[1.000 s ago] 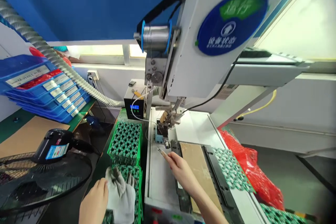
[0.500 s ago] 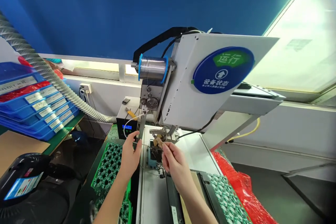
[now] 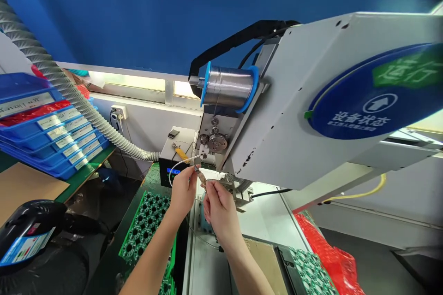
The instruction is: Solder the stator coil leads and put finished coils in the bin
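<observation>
My right hand (image 3: 221, 205) is closed round the lower end of a slim tool with a brown wrapped grip and dark tip (image 3: 201, 179), held tilted up to the left. Beside that tip, my left hand (image 3: 183, 189) has thumb and fingers pinched together; what they hold, if anything, I cannot make out. Just above both hands, a thin white tube (image 3: 180, 164) curves from the feed mechanism (image 3: 215, 140) of a soldering machine. Bright solder wire fills a blue-rimmed spool (image 3: 229, 86) higher up.
The machine's white head (image 3: 277, 124) overhangs to the right. Left stands a black control box (image 3: 169, 173) carrying a yellow-handled tool (image 3: 180, 153). Green circuit boards (image 3: 145, 221) lie left, more boards (image 3: 311, 267) right. Blue trays (image 3: 51, 138) and a ribbed hose (image 3: 86, 117) are further left.
My hands have come closer together; the right one has lifted the brown-wrapped tool toward the white tube, and the left fingers have closed. The view has shifted nearer to the machine.
</observation>
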The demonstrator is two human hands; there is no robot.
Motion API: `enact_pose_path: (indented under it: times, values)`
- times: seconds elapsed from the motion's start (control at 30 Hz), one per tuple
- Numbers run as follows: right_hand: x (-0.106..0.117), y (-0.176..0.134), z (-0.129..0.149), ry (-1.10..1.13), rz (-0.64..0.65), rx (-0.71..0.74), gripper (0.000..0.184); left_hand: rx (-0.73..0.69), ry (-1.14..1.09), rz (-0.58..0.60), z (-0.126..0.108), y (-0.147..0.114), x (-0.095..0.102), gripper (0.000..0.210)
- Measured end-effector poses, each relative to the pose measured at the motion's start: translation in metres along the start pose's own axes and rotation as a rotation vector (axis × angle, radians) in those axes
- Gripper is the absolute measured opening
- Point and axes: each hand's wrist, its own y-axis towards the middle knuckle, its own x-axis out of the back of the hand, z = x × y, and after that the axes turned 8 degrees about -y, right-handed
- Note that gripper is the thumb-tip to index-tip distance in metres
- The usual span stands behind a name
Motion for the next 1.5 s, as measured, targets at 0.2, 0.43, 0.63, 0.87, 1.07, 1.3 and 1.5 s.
enact_pose_path:
  times: [0.2,0.43,0.63,0.87,1.07,1.3,1.5]
  values:
    - [0.009,-0.002,-0.009,-0.155,-0.019,0.017,0.029,0.002,-0.019,0.007,0.0,-0.001,-0.002,0.026]
    - [0.006,0.008,-0.012,-0.156,-0.001,-0.01,0.027,0.011,0.056,0.004,0.002,-0.003,-0.004,0.027]
    - [0.0,0.01,-0.01,-0.031,0.002,-0.056,0.031,-0.021,0.165,-0.01,0.001,-0.003,-0.005,0.025]
    - [0.0,0.011,-0.01,0.002,0.01,-0.062,0.031,-0.057,0.229,-0.038,0.0,-0.006,-0.006,0.025]
    - [-0.001,0.012,-0.012,0.06,0.013,-0.07,0.031,-0.061,0.225,-0.064,0.002,-0.006,-0.006,0.025]
    - [0.001,0.013,-0.006,0.12,0.024,-0.11,0.03,-0.072,0.208,-0.079,0.001,-0.008,-0.008,0.025]
    - [-0.003,0.012,-0.002,0.173,0.014,-0.135,0.032,-0.058,0.198,-0.102,-0.001,-0.01,-0.007,0.025]
